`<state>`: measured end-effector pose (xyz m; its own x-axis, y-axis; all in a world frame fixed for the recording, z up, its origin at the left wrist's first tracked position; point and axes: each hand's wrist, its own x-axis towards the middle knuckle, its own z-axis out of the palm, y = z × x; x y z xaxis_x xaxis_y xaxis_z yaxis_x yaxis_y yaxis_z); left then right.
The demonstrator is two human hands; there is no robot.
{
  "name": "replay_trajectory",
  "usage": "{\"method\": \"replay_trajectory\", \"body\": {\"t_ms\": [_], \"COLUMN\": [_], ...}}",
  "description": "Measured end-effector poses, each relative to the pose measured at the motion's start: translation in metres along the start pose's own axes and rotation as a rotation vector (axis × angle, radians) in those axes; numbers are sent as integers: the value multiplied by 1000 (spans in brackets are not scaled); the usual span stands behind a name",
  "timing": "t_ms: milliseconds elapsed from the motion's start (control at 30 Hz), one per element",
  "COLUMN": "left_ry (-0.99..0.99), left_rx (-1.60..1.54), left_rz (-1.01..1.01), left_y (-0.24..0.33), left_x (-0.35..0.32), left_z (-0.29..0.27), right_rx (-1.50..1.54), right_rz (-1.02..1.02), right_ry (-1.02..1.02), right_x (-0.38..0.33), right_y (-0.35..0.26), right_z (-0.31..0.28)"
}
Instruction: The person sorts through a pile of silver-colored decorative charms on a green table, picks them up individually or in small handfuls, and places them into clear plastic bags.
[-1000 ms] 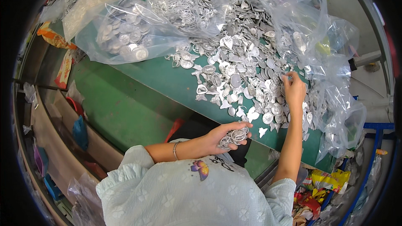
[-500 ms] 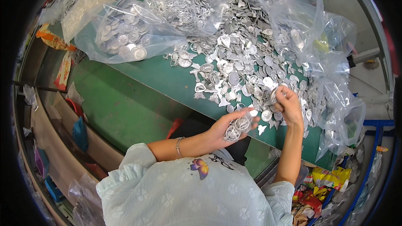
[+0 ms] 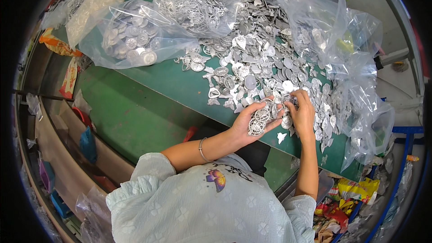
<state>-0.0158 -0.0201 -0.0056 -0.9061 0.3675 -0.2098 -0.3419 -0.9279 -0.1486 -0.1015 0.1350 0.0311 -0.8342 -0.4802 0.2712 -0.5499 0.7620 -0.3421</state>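
Since a second ago the right hand [image 3: 302, 113] has drawn back from the far side of the loose heap and now meets the left hand [image 3: 252, 123] at the near edge of the green tabletop [image 3: 148, 103]. The left hand is cupped palm up, grasping a small stack of round silvery metal pieces [image 3: 260, 119]. The right hand's fingertips pinch at that stack from above, so it seems to be adding or straightening a piece; whether it holds one of its own cannot be told.

Judged from how things lie, the sorting is at an early or middle stage. Only that handful is gathered, while a wide heap of metal pieces [image 3: 252, 63] lies spread over the tabletop and over the opened clear plastic bag [image 3: 355, 85] on the right. Two fuller clear bags sit further back: one of round discs [image 3: 130, 40] at the left and one of ornate rings [image 3: 198, 4] beside it. Much loose metal therefore remains to be picked through. Bright wrappers [image 3: 346, 198] lie below the tabletop edge.
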Motion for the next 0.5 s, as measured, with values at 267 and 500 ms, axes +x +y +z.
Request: {"method": "replay_trajectory", "body": {"t_ms": [267,500], "left_ry": [-28,-79], "left_rx": [98,115], "left_rz": [-38,-42], "left_y": [4,14], "left_x": [3,18], "left_z": [5,7], "right_rx": [1134,900], "right_rz": [550,371], "right_ry": [-90,78], "right_x": [-2,-5], "right_y": [7,-29], "right_z": [-21,-11]}}
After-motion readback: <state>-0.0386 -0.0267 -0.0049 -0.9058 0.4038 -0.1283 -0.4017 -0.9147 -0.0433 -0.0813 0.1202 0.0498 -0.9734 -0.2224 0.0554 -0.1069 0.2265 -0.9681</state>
